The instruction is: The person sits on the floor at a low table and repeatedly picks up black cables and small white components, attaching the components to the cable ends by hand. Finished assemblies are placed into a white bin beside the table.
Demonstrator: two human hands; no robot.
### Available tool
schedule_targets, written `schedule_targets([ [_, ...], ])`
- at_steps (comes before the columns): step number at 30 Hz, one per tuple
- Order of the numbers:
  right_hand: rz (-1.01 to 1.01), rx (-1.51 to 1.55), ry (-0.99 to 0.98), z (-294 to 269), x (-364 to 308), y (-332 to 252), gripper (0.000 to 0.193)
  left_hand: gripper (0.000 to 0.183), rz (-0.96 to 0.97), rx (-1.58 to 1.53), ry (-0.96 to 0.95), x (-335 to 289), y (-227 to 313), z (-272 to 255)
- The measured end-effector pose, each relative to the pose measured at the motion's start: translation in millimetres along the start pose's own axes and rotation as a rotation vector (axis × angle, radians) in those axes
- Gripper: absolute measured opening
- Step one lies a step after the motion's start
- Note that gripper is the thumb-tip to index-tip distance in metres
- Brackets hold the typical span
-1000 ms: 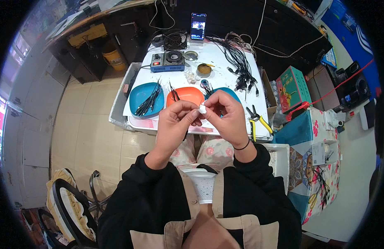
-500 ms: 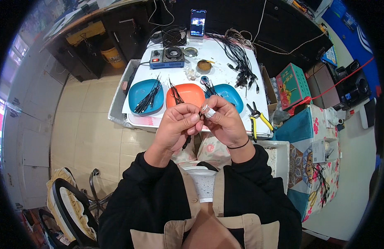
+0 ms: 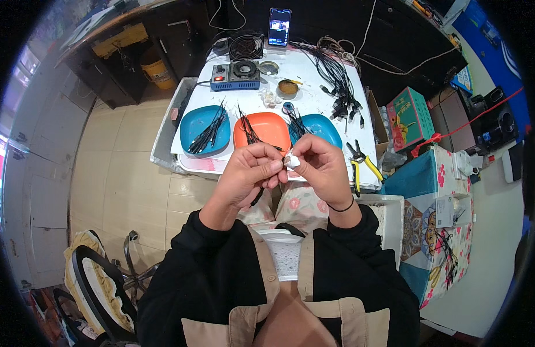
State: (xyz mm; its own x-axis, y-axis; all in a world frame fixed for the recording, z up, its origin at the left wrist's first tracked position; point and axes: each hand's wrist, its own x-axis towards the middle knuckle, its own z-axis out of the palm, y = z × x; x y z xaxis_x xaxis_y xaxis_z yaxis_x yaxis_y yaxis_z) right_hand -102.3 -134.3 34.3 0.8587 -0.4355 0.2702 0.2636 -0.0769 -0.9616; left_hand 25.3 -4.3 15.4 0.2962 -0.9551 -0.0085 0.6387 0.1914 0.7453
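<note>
A small white plug-like piece [image 3: 291, 161] is pinched between the fingertips of both hands, which are raised together in front of the chest. The left hand [image 3: 248, 175] is curled, its thumb and forefinger pressed against the piece, and a thin black cable [image 3: 257, 195] is seen hanging below this hand; whether it is joined to the piece cannot be told. The right hand [image 3: 322, 168] is closed around the piece from the other side, with a dark band worn at its wrist.

Just beyond the hands a white desk [image 3: 313, 95] is placed. On its near part three plastic plates are set in a row: a round blue plate [image 3: 193, 123] beyond the left hand, an orange plate [image 3: 272, 125] directly beyond the knuckles, and a second blue plate [image 3: 326, 128] beyond the right hand. Short black wires are laid on each. Yellow-handled pliers [image 3: 361, 167] are laid on the desk edge just to the right of the right hand.

Farther out, a blue box-shaped device with a round dial [image 3: 237, 77], a small black fan [image 3: 246, 46], a little round tin [image 3: 287, 88] and a bundle of black cables [image 3: 337, 75] are found. A lit phone [image 3: 279, 26] is propped upright at the far edge.
</note>
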Motion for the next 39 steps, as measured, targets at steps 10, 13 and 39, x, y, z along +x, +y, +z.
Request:
schedule_targets([
  [10, 0.110, 0.364, -0.044, 3, -4, 7, 0.010, 0.009, 0.010, -0.149, -0.098, -3, 0, 2],
  [13, 0.121, 0.373, -0.027, 3, -4, 6, 0.012, 0.009, 0.005, -0.164, -0.106, -5, 2, 2],
  [39, -0.236, -0.179, 0.103, 11, -3, 1, 0.017, 0.010, 0.080, -0.038, 0.038, -5, -4, 0],
])
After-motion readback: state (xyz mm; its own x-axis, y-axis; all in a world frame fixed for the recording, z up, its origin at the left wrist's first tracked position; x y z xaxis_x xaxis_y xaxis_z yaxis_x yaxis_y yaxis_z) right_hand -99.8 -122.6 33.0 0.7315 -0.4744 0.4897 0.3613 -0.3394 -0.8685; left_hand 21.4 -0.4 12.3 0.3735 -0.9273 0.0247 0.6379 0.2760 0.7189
